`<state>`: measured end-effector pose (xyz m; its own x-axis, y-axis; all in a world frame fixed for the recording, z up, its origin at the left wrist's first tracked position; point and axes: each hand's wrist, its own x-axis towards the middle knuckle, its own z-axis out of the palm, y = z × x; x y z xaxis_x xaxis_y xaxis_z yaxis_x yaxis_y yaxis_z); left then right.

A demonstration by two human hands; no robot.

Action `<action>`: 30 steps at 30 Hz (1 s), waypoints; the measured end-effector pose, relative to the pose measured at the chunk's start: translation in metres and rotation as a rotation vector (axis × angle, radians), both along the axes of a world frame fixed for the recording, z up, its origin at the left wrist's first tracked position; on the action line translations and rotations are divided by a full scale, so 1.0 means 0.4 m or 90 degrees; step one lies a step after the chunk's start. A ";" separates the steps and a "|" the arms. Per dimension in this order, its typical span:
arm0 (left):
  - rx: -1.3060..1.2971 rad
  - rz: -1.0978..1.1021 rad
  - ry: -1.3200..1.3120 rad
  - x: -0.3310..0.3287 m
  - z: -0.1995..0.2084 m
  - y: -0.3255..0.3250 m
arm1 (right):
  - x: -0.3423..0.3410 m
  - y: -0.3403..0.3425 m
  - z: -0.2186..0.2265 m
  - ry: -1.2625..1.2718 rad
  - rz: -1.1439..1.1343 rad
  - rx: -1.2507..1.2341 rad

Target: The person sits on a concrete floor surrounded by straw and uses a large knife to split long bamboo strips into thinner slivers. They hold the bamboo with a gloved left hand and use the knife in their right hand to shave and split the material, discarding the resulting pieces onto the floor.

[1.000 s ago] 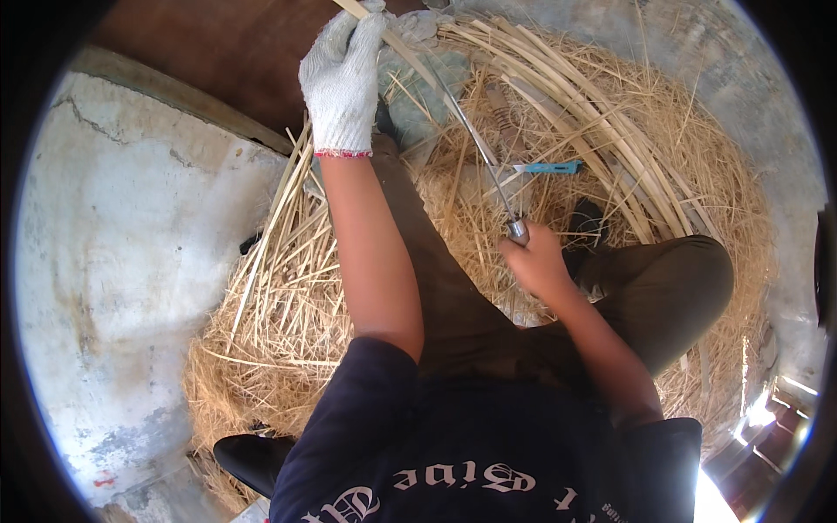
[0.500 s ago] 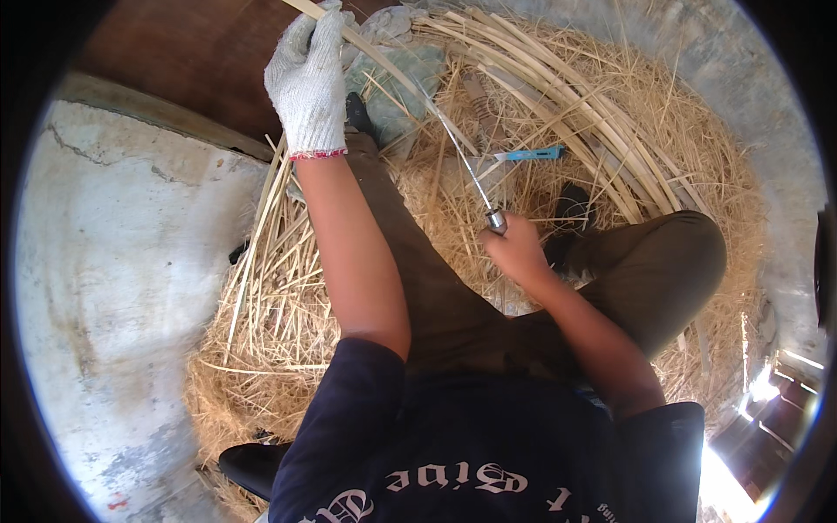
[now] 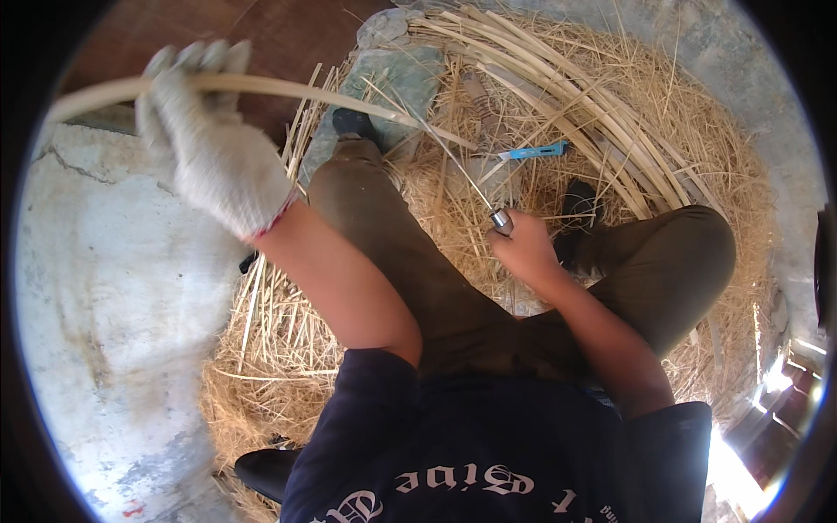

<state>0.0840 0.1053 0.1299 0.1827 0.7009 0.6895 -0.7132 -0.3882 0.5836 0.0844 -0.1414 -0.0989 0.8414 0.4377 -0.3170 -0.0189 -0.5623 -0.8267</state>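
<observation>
My left hand [image 3: 209,139], in a white knitted glove with a red-edged cuff, is raised at the upper left. It grips a long pale bamboo strip [image 3: 288,86], which bends out past both sides of the glove. The strip's right end reaches down to a long, thin-bladed knife [image 3: 454,161] and crosses near its tip. My bare right hand [image 3: 526,248] is closed round the knife's handle, below a shiny metal collar. The blade points up and left, and most of the handle is hidden in my fist.
A light-blue utility knife [image 3: 534,152] lies on fine shavings [image 3: 436,209] between my legs. Long bamboo strips [image 3: 602,122] lie bundled at the upper right, with more cut strips [image 3: 270,296] left of my leg. A greenish sheet [image 3: 392,74] lies beyond my foot; a pale wall [image 3: 113,261] stands left.
My left hand has swung left and slightly down, pulling the bamboo strip with it, so the strip now lies flatter. The right hand with the knife has hardly moved.
</observation>
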 end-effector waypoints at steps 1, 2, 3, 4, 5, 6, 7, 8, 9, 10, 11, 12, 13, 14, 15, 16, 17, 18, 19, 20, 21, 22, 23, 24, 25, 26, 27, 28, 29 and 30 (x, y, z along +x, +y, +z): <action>0.014 0.036 0.000 -0.024 0.018 -0.004 | 0.002 0.003 0.002 0.029 -0.004 0.028; 0.020 0.025 -0.015 -0.039 0.018 0.008 | 0.000 0.004 -0.004 0.031 -0.008 0.034; 0.026 0.015 -0.030 -0.054 0.013 0.028 | -0.005 0.005 -0.016 0.033 -0.013 0.040; 0.032 0.009 -0.046 -0.066 0.013 0.036 | -0.010 0.009 -0.013 0.035 -0.013 0.046; 0.015 0.006 -0.063 -0.070 0.012 0.035 | -0.015 0.010 -0.008 0.016 -0.014 0.054; -0.011 -0.099 -0.118 -0.071 0.009 0.045 | -0.022 0.010 0.001 -0.003 -0.015 0.063; -0.038 -0.206 -0.172 -0.070 0.001 0.059 | -0.030 0.012 0.014 -0.022 -0.018 0.072; -0.064 -0.313 -0.225 -0.072 -0.004 0.072 | -0.038 0.014 0.023 -0.044 -0.018 0.102; -0.064 -0.351 -0.232 -0.078 -0.009 0.085 | -0.047 0.017 0.031 -0.066 -0.017 0.132; -0.064 -0.389 -0.237 -0.086 -0.006 0.088 | -0.051 0.019 0.034 -0.088 -0.017 0.163; -0.063 -0.427 -0.242 -0.096 -0.004 0.090 | -0.049 0.019 0.031 -0.073 -0.023 0.159; -0.068 -0.416 -0.246 -0.113 0.003 0.092 | -0.045 0.016 0.025 -0.058 -0.029 0.154; -0.074 -0.406 -0.248 -0.135 0.020 0.082 | -0.040 0.012 0.021 -0.043 -0.036 0.149; -0.078 -0.397 -0.250 -0.158 0.037 0.069 | -0.029 0.012 0.020 -0.023 -0.040 0.129; -0.093 -0.414 -0.282 -0.181 0.048 0.054 | -0.012 0.012 0.020 -0.003 -0.045 0.109; -0.063 -0.405 -0.288 -0.216 0.068 0.041 | -0.001 0.013 0.024 0.016 -0.041 0.091; -0.042 -0.411 -0.296 -0.233 0.079 0.030 | 0.006 0.003 0.008 0.019 -0.062 0.083; -0.020 -0.416 -0.304 -0.246 0.086 0.021 | 0.010 -0.006 -0.018 0.022 -0.083 0.074; -0.008 -0.390 -0.309 -0.261 0.091 0.014 | 0.012 -0.004 -0.016 0.025 -0.099 0.067; 0.005 -0.364 -0.314 -0.274 0.095 0.009 | 0.009 -0.006 -0.012 0.005 -0.100 0.079; 0.017 -0.338 -0.319 -0.279 0.098 0.008 | 0.002 -0.008 -0.005 -0.016 -0.101 0.091; 0.009 -0.297 -0.335 -0.272 0.101 -0.009 | -0.005 -0.008 0.013 -0.038 -0.097 0.100; 0.002 -0.256 -0.350 -0.265 0.104 -0.032 | -0.014 -0.005 0.030 -0.086 -0.077 0.106; -0.006 -0.214 -0.365 -0.261 0.105 -0.046 | -0.024 0.000 0.048 -0.134 -0.055 0.111; -0.005 -0.212 -0.369 -0.267 0.108 -0.046 | -0.028 0.003 0.062 -0.182 -0.034 0.121; -0.005 -0.209 -0.374 -0.276 0.110 -0.044 | -0.028 0.002 0.072 -0.169 -0.017 0.126; -0.004 -0.205 -0.378 -0.283 0.113 -0.043 | -0.027 0.001 0.080 -0.155 0.000 0.131; -0.008 -0.170 -0.380 -0.278 0.116 -0.054 | -0.026 -0.001 0.083 -0.139 0.015 0.134; -0.012 -0.136 -0.382 -0.271 0.118 -0.073 | -0.019 0.001 0.073 -0.120 -0.006 0.118; -0.016 -0.101 -0.384 -0.267 0.120 -0.082 | -0.006 0.005 0.052 -0.101 -0.026 0.103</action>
<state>-0.0229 0.0724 0.1778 -0.1302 0.7147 0.6872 -0.9678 -0.2421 0.0684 0.0821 -0.1394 -0.0780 0.8934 0.4361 -0.1077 0.0981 -0.4234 -0.9006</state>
